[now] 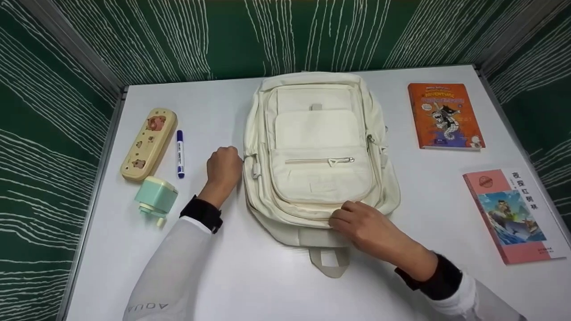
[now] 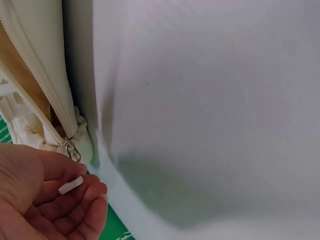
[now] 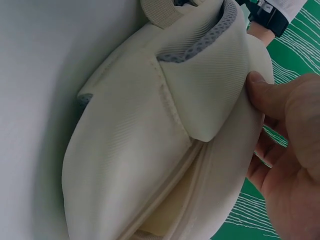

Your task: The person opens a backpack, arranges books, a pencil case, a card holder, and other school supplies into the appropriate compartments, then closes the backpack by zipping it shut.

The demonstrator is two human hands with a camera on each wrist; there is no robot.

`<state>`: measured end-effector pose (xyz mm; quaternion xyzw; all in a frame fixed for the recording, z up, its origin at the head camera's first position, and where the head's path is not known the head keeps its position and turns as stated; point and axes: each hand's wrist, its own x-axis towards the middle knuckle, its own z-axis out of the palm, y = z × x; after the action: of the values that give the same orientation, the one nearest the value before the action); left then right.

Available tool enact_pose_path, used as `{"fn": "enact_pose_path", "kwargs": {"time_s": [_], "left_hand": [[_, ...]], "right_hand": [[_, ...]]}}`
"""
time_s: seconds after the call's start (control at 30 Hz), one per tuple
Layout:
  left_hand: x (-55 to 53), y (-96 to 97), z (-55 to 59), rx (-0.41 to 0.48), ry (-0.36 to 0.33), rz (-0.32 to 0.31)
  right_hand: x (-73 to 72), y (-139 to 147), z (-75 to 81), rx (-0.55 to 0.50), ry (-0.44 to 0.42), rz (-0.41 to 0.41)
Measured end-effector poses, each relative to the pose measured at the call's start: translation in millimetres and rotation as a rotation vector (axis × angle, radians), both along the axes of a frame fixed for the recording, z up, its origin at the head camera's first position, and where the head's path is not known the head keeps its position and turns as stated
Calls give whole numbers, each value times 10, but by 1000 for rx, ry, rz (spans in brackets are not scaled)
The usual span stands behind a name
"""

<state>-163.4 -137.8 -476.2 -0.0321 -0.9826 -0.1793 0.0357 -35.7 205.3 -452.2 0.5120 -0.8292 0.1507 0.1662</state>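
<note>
A cream backpack [image 1: 316,129] lies front up on the table, its carry loop [image 1: 330,264] toward me. Beside its left edge is my left hand [image 1: 224,170]. In the left wrist view its thumb and fingers pinch a zipper pull [image 2: 73,151], and the tab's pale end [image 2: 71,185] sticks out between them. The zipper stands partly undone there, with tan lining [image 2: 27,82] visible. My right hand [image 1: 368,229] pinches the bag's near rim, thumb on the fabric [image 3: 257,57] in the right wrist view. A zipped opening [image 3: 172,200] gapes below that thumb.
To the left lie a yellow pencil case [image 1: 149,145], a blue-capped marker [image 1: 180,154] and a mint-green pencil sharpener [image 1: 156,196] with a crank. On the right are an orange book [image 1: 446,116] and a pink-and-white book [image 1: 513,216]. Green walls border the white table [image 1: 267,285].
</note>
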Motion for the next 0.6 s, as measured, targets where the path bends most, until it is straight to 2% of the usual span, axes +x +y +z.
{"fn": "enact_pose_path", "kwargs": {"time_s": [0.07,0.13,0.23,0.3,0.37,0.43,0.53,0.6], "left_hand": [[8,38,-8,-3,20,-10],[65,76,6,-25,82,-31],[249,166,85,-26,243,-86],[427,274,167,29,349,-144],[644,391,254,107,416,-243],[864,527,323,165,433,-365],[1136,715,386,167,423,-543],[1259,813,402,136,423,-614]], "right_hand": [[0,8,0,-5,7,-8],[5,13,-2,-11,1,-17],[15,21,-3,-28,-13,-29],[22,31,6,-37,-22,-39],[24,26,16,-55,-24,-45],[21,25,38,-61,-17,-57],[10,24,87,-78,-2,-72],[4,21,129,-91,11,-85]]}}
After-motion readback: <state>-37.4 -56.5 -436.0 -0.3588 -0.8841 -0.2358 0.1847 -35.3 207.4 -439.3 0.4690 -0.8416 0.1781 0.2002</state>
